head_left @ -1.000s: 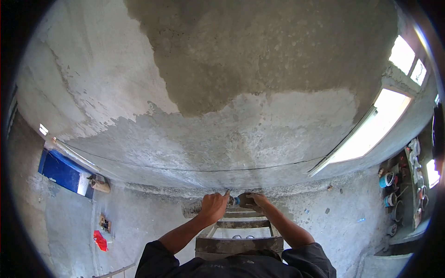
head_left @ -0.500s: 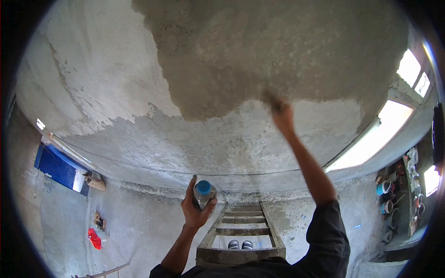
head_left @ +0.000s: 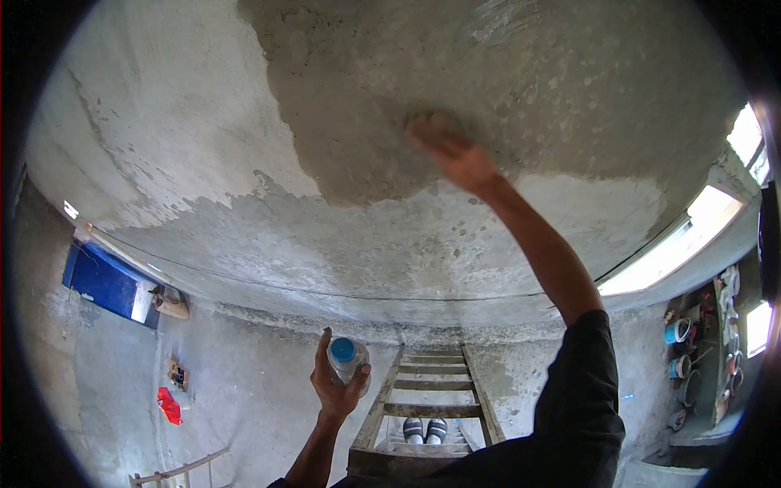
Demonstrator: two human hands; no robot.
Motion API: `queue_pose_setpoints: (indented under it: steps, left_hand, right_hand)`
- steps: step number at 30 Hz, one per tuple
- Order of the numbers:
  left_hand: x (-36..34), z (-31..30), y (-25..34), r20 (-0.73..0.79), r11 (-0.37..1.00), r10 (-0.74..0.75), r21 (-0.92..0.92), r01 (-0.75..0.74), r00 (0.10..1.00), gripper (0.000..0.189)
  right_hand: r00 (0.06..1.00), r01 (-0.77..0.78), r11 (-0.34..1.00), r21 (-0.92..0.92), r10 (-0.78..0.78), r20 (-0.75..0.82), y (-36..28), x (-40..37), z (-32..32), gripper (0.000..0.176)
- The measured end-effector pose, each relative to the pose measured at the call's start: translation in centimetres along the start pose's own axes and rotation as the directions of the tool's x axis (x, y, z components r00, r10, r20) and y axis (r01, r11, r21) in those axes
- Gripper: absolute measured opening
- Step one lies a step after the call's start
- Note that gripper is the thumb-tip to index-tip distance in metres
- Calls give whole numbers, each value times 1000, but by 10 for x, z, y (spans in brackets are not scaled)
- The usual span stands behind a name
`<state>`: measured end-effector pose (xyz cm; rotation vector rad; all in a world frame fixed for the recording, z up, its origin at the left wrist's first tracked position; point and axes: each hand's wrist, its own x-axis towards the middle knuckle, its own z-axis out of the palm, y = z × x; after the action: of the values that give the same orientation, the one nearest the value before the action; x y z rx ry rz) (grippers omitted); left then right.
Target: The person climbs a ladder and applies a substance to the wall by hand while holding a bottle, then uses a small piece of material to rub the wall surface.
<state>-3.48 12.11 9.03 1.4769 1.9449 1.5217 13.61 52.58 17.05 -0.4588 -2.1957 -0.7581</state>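
A clear plastic bottle with a blue cap stands upright in my left hand, fingers and thumb wrapped round its sides. My right hand is raised at the dark, damp-looking plaster patch on the wall in front of me. Its fingers point up and left across the patch, smeared by motion, and I cannot tell whether they hold anything. Below the dark patch runs a paler grey band of wall.
Under me a wooden ladder leans toward the wall, my sandalled feet on it. Along the wall runs a thin cable. Buckets stand at right, near a bright window. A blue door and red bag are left.
My right hand has swept up and left, farther onto the dark plaster. My left hand has lowered slightly with the bottle. The view has shifted a little.
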Motion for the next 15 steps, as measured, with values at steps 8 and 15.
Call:
queue_pose_setpoints:
  steps: [8,15]
  left_hand:
    - [2,0,-11,-52,997,46,66,-43,998,82]
    - [-1,2,4,7,999,-10,42,10,1000,84]
  right_hand:
    - [772,-394,916,-73,286,-567,116,82,-67,41]
    - [980,182,983,28,-179,-80,8,18,2,57]
